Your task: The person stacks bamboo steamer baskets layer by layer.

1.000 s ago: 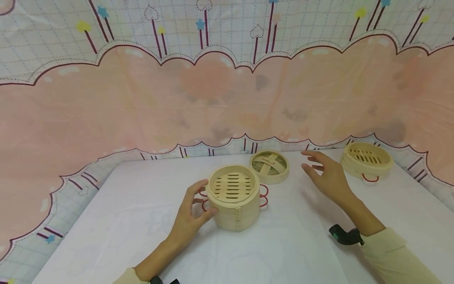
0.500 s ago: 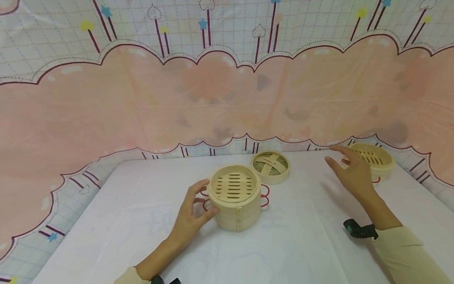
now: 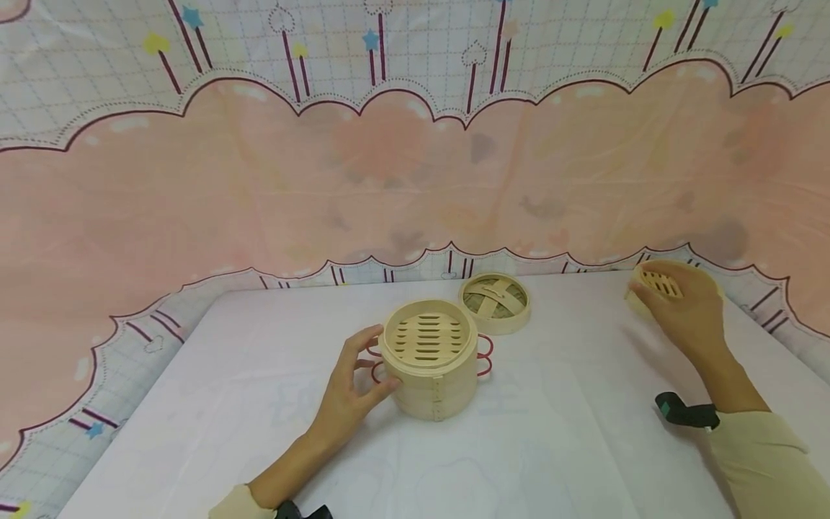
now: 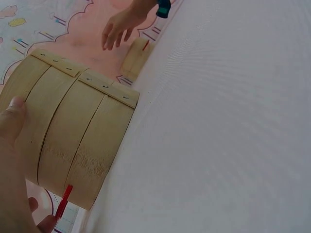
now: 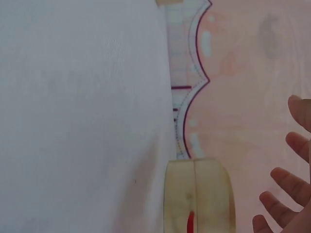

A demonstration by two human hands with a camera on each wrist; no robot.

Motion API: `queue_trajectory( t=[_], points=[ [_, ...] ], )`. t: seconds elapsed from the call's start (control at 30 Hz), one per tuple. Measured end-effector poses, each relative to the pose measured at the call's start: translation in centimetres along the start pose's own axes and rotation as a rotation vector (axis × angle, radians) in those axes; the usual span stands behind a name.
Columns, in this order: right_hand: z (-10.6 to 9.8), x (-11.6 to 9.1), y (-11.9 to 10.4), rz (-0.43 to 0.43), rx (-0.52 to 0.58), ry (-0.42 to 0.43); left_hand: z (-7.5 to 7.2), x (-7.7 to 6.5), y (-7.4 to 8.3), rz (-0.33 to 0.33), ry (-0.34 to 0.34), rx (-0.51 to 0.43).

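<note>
Two-tier stack of pale yellow round bamboo steamers (image 3: 431,393) stands upright near the middle of the white-covered desk (image 3: 551,447), slotted floor of the top tier showing. Left hand (image 3: 344,395) at its left side — thumb on the near wall, fingers curled round beside the thin red loop handles (image 4: 64,201), holding the stack between them. Right hand (image 3: 694,306) out at the far right, over a single pale round bamboo tier (image 5: 201,191) with a slotted floor and a red handle. From where I stand the hand covers much of it; both wrist views show its fingers spread wide — above the tier, apart from it. That tier sits on the desk near the back edge, well apart from the stack. Just behind the stack, to its right, lies a round bamboo lid (image 3: 495,297) with crossed straps. Beige sleeves (image 3: 759,454) on both arms. Behind, a peach-and-white printed cloth (image 3: 389,187) with scalloped outlines.
</note>
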State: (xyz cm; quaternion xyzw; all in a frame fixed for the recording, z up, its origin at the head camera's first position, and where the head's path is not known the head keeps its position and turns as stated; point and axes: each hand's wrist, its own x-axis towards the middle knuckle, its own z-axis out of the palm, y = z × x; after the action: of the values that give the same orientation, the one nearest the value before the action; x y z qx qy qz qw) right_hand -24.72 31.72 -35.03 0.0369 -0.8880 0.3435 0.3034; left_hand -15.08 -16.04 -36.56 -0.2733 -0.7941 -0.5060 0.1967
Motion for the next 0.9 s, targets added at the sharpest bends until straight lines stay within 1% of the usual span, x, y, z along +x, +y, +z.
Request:
queue_trajectory(
  t=[0.13,0.2,0.3,0.4,0.5,0.6,0.8,0.9],
  points=[
    [-0.8,-0.3,0.9,0.096,-0.007,-0.042,0.0,0.1,0.0,0.021,0.010,0.001],
    [-1.3,-0.5,1.3,0.159,-0.021,-0.071,0.1,0.2,0.0,0.035,0.018,0.002],
    [-1.9,-0.9,1.9,0.230,-0.028,-0.106,0.1,0.2,0.0,0.038,0.023,0.001],
    [-2.2,-1.1,2.4,0.262,-0.028,-0.121,0.1,0.2,0.0,0.032,0.021,0.005],
    [-2.3,-1.4,2.9,0.273,0.000,-0.107,0.0,0.2,0.1,0.010,0.009,0.002],
    [-2.5,-1.7,3.5,0.308,0.037,-0.098,0.0,0.2,0.2,-0.003,0.005,-0.001],
    [-2.8,-2.1,4.3,0.370,0.056,-0.099,0.0,0.3,0.1,0.031,0.030,0.012],
    [-2.8,-2.4,4.5,0.404,0.059,-0.101,0.1,0.2,0.1,0.037,0.035,0.014]
  ],
)
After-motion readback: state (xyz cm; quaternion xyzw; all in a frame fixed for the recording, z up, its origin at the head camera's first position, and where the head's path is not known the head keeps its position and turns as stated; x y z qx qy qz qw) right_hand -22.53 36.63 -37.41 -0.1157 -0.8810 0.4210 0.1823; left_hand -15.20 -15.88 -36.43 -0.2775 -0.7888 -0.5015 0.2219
